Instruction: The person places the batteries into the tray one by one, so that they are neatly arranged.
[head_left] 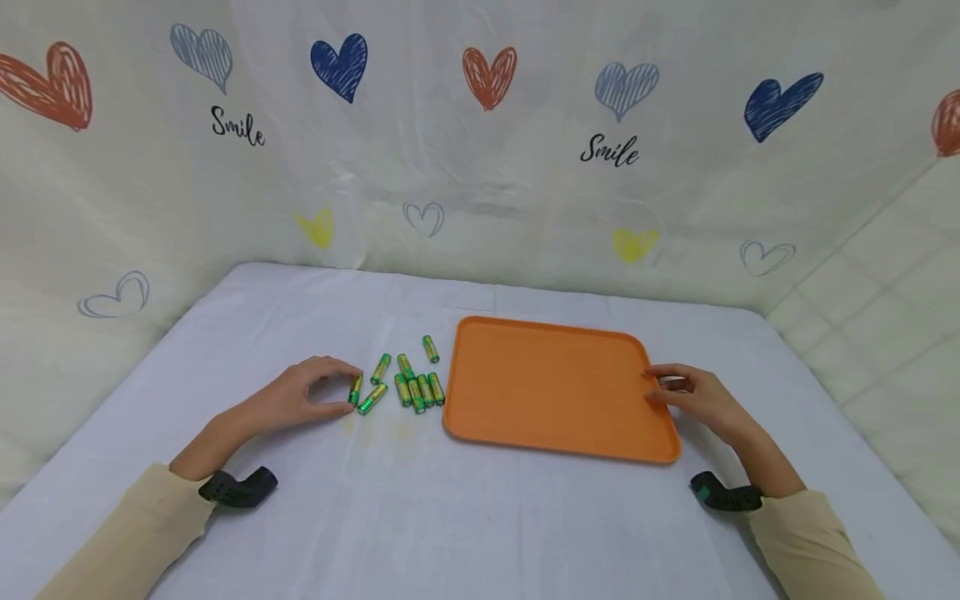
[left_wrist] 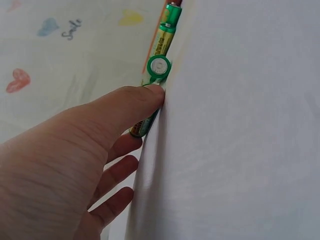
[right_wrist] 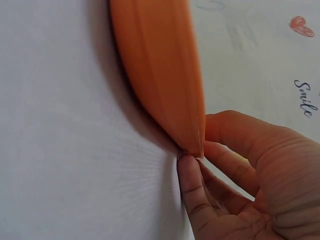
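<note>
At the left of the table, my left hand [head_left: 300, 392] pinches a green and gold battery [head_left: 356, 389] between thumb and fingertips. In the left wrist view the thumb partly covers that battery [left_wrist: 143, 125]. Just right of it lies another battery [head_left: 372, 399], tilted on the cloth, with several more batteries [head_left: 417, 393] loosely grouped farther right. A flat orange tray [head_left: 555, 392] with a low rim sits right of the batteries. My right hand [head_left: 701, 402] grips the tray's right edge. From the right wrist, the thumb [right_wrist: 190, 172] presses at the tray's corner, fingers along the rim.
A white cloth [head_left: 465, 517] covers the table. Behind it hangs a pale backdrop [head_left: 420, 150] printed with hearts and "Smile". Black wrist devices [head_left: 238, 488] sit on both sleeves. One battery [head_left: 431, 348] lies apart, close to the tray's left edge.
</note>
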